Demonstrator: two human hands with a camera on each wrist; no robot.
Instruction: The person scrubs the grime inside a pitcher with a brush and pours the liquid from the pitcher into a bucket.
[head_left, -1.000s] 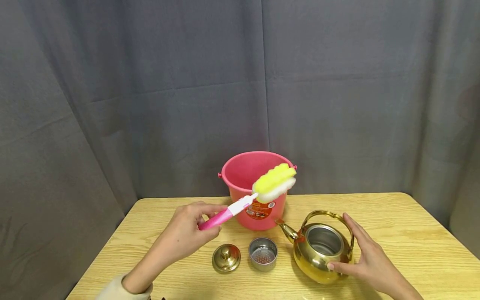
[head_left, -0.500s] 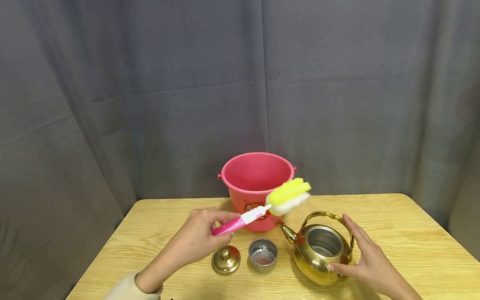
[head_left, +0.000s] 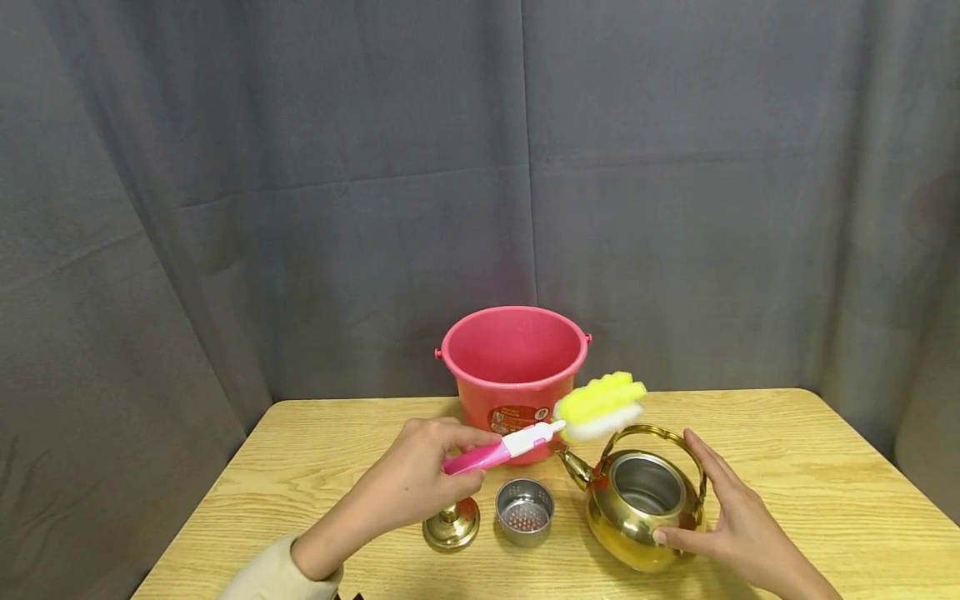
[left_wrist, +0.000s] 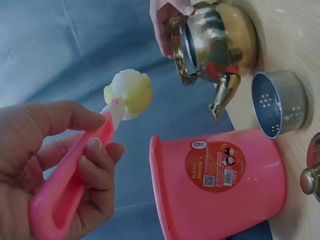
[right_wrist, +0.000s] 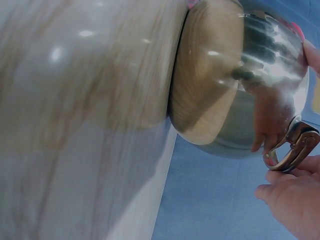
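My left hand (head_left: 431, 467) grips the pink handle of a sponge bottle brush (head_left: 600, 406). Its yellow and white sponge head points right, overlapping the bucket's edge and nearing the kettle handle in the head view. On the right stands a golden kettle (head_left: 637, 521), lidless, its steel inside showing and its spout toward the left. My right hand (head_left: 738, 521) holds it at the side, thumb on the body and fingers against the arched handle. In the right wrist view, fingers lie behind the kettle's handle (right_wrist: 299, 150).
A pink bucket (head_left: 480, 396) with a red label stands at the back middle. In front of it sits a perforated steel strainer (head_left: 525, 521). Left of that lies the golden kettle lid (head_left: 452, 533), partly covered by my left hand. A grey curtain (head_left: 375, 208) hangs behind the wooden table (head_left: 300, 433).
My left hand has carried the bottle brush to the right and a little lower, from in front of the bucket toward the kettle. The right hand and kettle stay put.
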